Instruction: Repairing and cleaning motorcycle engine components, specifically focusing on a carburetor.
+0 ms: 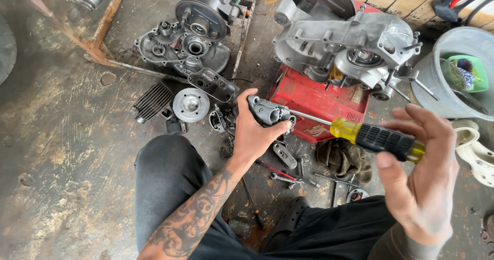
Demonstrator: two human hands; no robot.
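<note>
My left hand (253, 132) grips a small grey metal carburettor body (268, 111), held over my knee. My right hand (423, 173) holds a screwdriver (378, 138) with a yellow and black handle. Its thin shaft (310, 117) points left and its tip meets the carburettor body. My right fingers are loosely spread around the handle. Beyond my hands, a large grey engine casing (337, 44) rests on a red metal box (314, 98).
A second engine casing (188, 46), a finned cylinder (153, 100) and a round cylinder head (191, 104) lie on the stained floor. Spanners (284, 178), a dirty rag (345, 157) and small parts sit near my legs. A grey bucket (459, 77) stands at right.
</note>
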